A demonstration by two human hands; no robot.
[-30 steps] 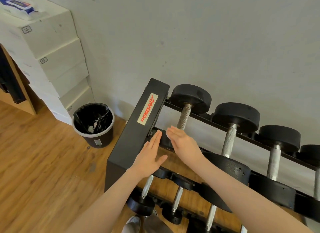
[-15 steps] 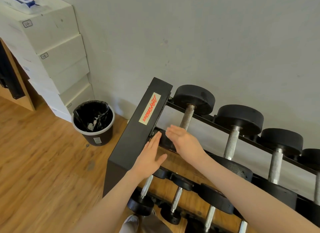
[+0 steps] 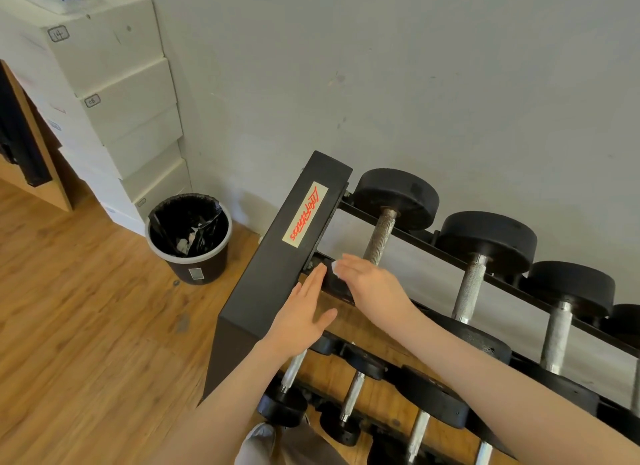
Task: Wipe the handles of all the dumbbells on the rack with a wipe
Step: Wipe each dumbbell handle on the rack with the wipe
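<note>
now both hands out flat over the rack's (image 3: 277,257) left end, near each other but not touching. left hand (image 3: 300,317) with fingers straight, alongside the black end post. right hand (image 3: 369,284) with straight fingers, a small white wipe (image 3: 335,267) peeking out under the fingertips; cannot tell how held. just beyond, first dumbbell (image 3: 384,219) on the top tier, knurled handle bare, 2 more dumbbells to its right. black bin (image 3: 190,236) on the wood floor (image 3: 86,309), beside stacked white boxes (image 3: 114,94).
</note>
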